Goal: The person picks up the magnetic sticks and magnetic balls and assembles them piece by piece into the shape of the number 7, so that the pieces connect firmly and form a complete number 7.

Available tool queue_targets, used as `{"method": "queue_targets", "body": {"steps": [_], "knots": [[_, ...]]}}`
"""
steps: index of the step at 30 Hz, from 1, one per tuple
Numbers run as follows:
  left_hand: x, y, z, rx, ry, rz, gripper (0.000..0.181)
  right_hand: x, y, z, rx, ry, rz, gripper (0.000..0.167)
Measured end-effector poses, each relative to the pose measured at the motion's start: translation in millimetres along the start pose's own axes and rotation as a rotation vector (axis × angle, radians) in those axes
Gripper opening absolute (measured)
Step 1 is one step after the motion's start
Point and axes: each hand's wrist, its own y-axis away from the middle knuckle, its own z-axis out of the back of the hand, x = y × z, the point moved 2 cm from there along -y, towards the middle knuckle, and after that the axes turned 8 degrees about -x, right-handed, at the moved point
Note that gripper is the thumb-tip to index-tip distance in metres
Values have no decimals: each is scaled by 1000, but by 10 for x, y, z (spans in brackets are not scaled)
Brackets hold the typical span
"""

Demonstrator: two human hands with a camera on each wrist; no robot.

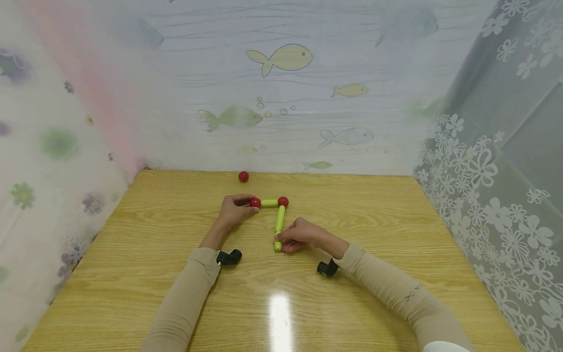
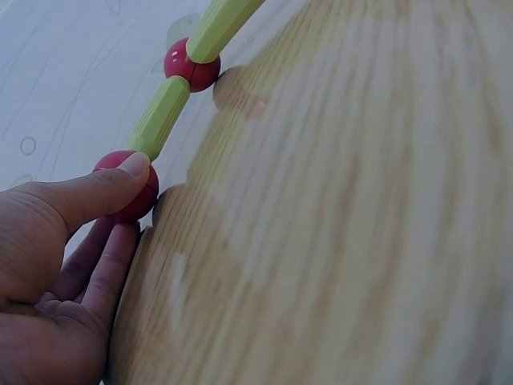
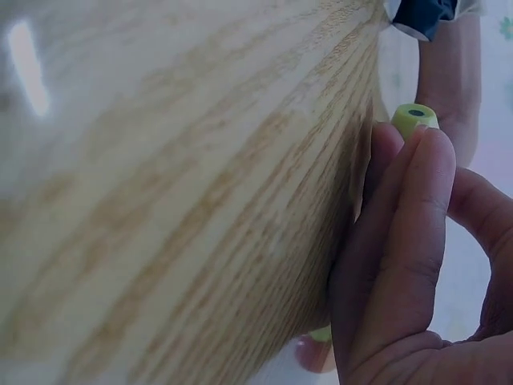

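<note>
In the head view, my left hand (image 1: 233, 211) pinches a red ball (image 1: 255, 203) between thumb and fingers. A short yellow-green building rod (image 1: 269, 203) joins it to a second red ball (image 1: 283, 201). From that second ball a longer yellow-green rod (image 1: 280, 218) extends toward the near side, and my right hand (image 1: 303, 233) pinches it near its lower end. Whether this length is one rod or two end to end, I cannot tell. The left wrist view shows the thumb on the held ball (image 2: 144, 196). A dark spot marks the rod end (image 3: 415, 116) in the right wrist view.
A loose red ball (image 1: 244, 176) lies near the back edge of the wooden table (image 1: 176, 293). Patterned curtains (image 1: 281, 98) hang behind it and at both sides. Each wrist bears a black camera (image 1: 230, 257).
</note>
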Motion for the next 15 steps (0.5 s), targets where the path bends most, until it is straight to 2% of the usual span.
{"method": "queue_targets", "body": {"steps": [15], "knots": [[18,-20,-14,-19,-14,2,47,-48,4,-11,17,-63,36,25]]}}
